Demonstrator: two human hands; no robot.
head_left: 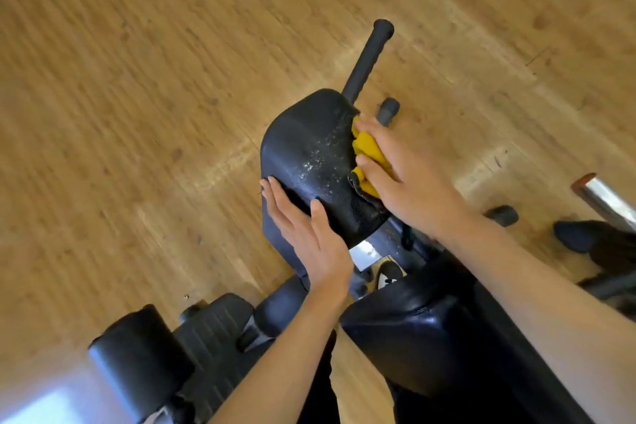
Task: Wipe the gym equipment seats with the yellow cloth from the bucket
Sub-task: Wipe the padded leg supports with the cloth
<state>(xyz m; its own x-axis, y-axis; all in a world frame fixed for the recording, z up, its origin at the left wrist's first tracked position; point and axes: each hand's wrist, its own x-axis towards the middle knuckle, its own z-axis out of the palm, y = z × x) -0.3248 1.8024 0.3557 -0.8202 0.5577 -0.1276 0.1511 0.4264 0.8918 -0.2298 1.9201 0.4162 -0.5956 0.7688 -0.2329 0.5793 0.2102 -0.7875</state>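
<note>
A black padded seat (306, 151) stands in the middle of the view, its top worn and flecked with white. The yellow cloth (368, 148) lies bunched against the seat's right edge. My right hand (406, 179) presses the cloth to the pad, fingers wrapped over it, and covers most of it. My left hand (306, 234) lies flat against the seat's near left side, fingers straight, thumb on the top face. The bucket is out of view.
A black handle bar (368, 58) sticks out beyond the seat. A second black pad (413, 337) lies near me under my right forearm. Roller pads and a footplate (192, 348) sit at the lower left. A chrome tube (602, 196) is at the right. The floor is wood-patterned.
</note>
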